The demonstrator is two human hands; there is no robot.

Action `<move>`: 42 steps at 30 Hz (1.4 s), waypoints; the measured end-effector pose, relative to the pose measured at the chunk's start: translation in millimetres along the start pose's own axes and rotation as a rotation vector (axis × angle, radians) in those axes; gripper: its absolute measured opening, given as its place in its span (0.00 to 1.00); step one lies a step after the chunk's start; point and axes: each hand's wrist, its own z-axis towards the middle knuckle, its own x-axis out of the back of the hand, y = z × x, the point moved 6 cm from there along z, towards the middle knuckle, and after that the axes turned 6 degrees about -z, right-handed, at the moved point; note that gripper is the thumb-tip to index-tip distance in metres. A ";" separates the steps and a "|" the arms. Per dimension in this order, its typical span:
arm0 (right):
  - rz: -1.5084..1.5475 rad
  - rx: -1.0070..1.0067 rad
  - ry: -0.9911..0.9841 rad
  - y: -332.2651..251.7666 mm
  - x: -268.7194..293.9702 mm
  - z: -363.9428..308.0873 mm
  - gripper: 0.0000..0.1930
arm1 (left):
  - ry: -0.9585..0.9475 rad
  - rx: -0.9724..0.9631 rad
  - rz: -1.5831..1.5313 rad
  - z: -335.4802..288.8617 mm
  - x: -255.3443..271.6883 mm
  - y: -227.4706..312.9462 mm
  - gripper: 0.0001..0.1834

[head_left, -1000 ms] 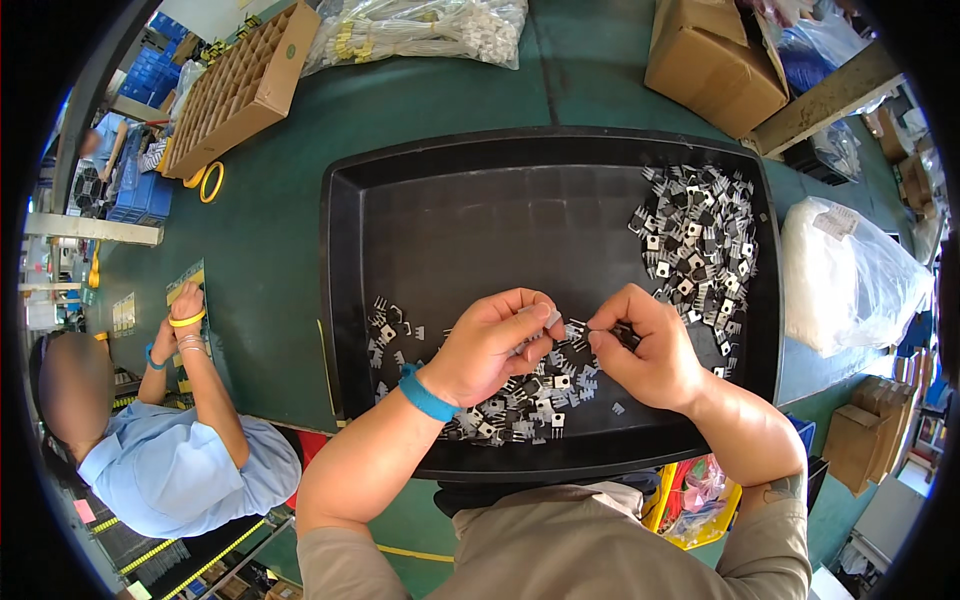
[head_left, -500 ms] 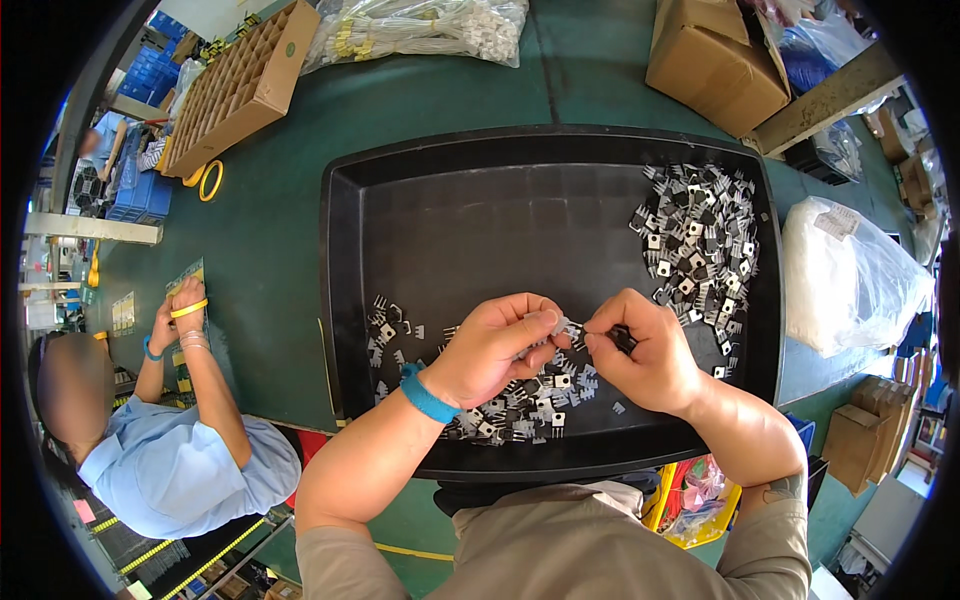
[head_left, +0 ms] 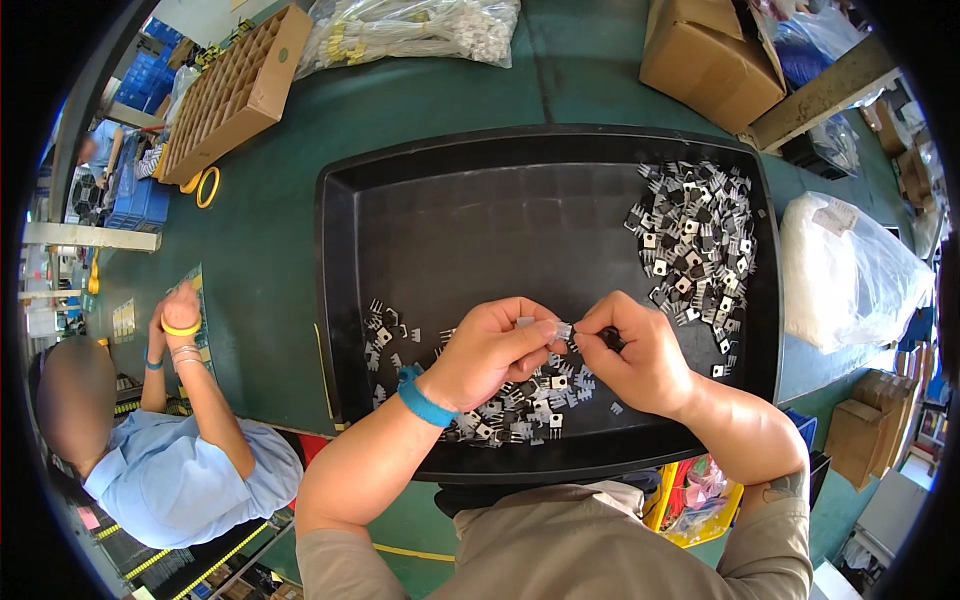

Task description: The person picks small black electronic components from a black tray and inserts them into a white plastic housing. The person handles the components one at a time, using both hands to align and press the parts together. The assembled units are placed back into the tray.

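In front of me is a large black tray [head_left: 550, 460] with small parts lying in it. My left hand [head_left: 490, 350] is closed, with thumb and fingers pinching a small translucent grey pronged piece [head_left: 563, 330]. Thumb and index finger of my right hand [head_left: 645, 360] are pinched together right beside that piece; whatever they grip is too small and covered to make out. Below my hands lies a loose pile of three-legged transistors [head_left: 540, 408], mixed with grey pronged pieces [head_left: 578, 388]. A bigger heap of transistors with grey pieces on their legs [head_left: 700, 240] fills the tray's right side.
A co-worker in light blue [head_left: 190, 470] works at the left. Along the back are a divided cardboard box [head_left: 235, 95], bagged cables [head_left: 410, 35] and an open carton [head_left: 710, 70]. A white plastic bag [head_left: 850, 270] sits right of the tray. Yellow tape rolls [head_left: 207, 187] lie at left.
My right fingertips have moved left and now meet the grey piece in my left hand; the gap between the hands has closed. The co-worker's hands have shifted slightly.
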 end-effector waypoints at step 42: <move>-0.066 -0.229 -0.266 32.6 13.3 22.3 0.09 | 0.129 -0.107 0.174 -0.5 2.8 10.1 0.08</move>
